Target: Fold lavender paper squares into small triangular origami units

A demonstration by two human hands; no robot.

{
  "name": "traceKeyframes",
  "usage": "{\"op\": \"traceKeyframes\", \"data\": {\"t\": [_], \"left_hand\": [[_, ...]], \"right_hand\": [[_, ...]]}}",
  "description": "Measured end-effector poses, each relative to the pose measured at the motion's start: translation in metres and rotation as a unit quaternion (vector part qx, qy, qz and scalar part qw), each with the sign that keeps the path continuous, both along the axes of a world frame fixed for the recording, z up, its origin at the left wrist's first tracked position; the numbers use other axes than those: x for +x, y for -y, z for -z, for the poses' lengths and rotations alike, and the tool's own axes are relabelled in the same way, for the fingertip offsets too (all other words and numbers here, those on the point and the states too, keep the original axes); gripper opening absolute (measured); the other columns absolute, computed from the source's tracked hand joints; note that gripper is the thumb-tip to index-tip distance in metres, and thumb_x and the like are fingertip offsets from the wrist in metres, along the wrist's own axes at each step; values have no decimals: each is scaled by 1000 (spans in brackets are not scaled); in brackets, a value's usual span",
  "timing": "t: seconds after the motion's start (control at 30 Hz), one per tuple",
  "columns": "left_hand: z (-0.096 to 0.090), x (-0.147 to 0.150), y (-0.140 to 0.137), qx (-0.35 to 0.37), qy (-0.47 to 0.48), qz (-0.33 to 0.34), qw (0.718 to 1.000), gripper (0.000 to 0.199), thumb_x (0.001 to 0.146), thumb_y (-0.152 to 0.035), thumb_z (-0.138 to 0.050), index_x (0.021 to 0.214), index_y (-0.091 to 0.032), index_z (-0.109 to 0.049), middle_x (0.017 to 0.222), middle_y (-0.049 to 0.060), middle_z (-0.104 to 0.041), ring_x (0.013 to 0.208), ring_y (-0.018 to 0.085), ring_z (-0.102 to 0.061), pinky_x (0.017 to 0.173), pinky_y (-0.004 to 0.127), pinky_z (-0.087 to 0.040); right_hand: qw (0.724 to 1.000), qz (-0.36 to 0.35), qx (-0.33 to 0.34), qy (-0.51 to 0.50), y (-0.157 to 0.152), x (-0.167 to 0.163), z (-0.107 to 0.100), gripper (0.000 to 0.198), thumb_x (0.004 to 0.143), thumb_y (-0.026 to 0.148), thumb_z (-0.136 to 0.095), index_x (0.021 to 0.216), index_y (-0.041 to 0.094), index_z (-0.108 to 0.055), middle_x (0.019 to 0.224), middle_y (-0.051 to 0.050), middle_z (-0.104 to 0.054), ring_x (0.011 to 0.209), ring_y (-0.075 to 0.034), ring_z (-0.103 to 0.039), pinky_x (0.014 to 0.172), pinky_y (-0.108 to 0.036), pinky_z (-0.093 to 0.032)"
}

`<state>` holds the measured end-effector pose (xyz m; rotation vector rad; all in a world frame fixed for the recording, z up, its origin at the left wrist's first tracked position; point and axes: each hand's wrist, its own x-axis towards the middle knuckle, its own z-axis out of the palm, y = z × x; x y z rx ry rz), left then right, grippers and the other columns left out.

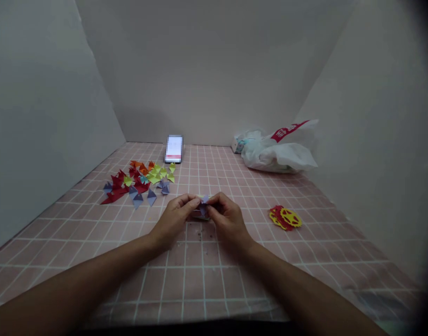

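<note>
Between both hands, above the middle of the table, is a small piece of folded purple paper (203, 204). My left hand (179, 213) pinches its left side with thumb and forefinger. From the right, my right hand (228, 216) grips it with thumb and fingertips. Under the fingers lies a small flat object (201, 216), mostly hidden, so its kind cannot be made out. Left of the hands spreads a cluster of folded paper figures in red (141, 187), orange, yellow (154, 176), teal and purple (151, 197).
A lit phone (173, 149) stands upright at the back. Back right, a white plastic bag (280, 154) with red print lies beside a small box (237, 144). Red and yellow star cut-outs (291, 218) are stacked at right. White walls enclose the pink checked tablecloth (185, 289).
</note>
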<state>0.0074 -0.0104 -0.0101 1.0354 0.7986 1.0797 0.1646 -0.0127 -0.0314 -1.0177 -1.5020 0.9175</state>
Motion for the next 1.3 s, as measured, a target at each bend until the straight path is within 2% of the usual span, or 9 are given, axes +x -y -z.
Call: {"op": "traceKeyframes", "data": {"t": [0.1, 0.33, 0.6, 0.87, 1.3], "left_hand": [[-1, 1, 0, -29, 30, 6, 999, 18, 81, -31, -72, 80, -14, -66, 80, 3, -66, 75, 15, -64, 78, 32, -56], [1, -2, -1, -35, 8, 0, 999, 15, 75, -25, -79, 77, -14, -68, 72, 0, -66, 68, 13, -63, 76, 31, -57], [3, -2, -4, -18, -23, -7, 1000, 18, 79, -33, -73, 75, -15, -71, 73, 4, -69, 70, 16, -64, 76, 32, -55], [-2, -1, -2, -16, -43, -27, 999, 19, 79, -33, -73, 74, -14, -70, 74, 4, -69, 71, 16, -65, 77, 32, -55], [0, -4, -4, -5, -72, -14, 997, 20, 81, -35, -73, 79, -14, -71, 78, 4, -69, 71, 15, -63, 75, 31, -55]], "right_hand": [[1000, 3, 4, 11, 0, 0, 0, 6, 83, 16, -59, 81, 21, -62, 80, -1, -61, 75, -17, -58, 69, -31, -47], [1000, 1, -2, 9, 2, -1, -1, 7, 83, 16, -59, 79, 21, -62, 78, -1, -62, 73, -17, -57, 68, -31, -47], [1000, -2, -10, 7, 1, -1, 1, 8, 81, 15, -58, 80, 21, -60, 78, -1, -61, 74, -17, -58, 68, -31, -47], [1000, -1, -14, 2, 2, -1, 2, 8, 80, 14, -58, 79, 21, -60, 77, 0, -61, 73, -17, -58, 67, -30, -46], [999, -6, -30, -11, 2, -3, 0, 6, 80, 16, -59, 77, 21, -59, 74, 0, -60, 71, -17, -57, 65, -30, -46]]}}
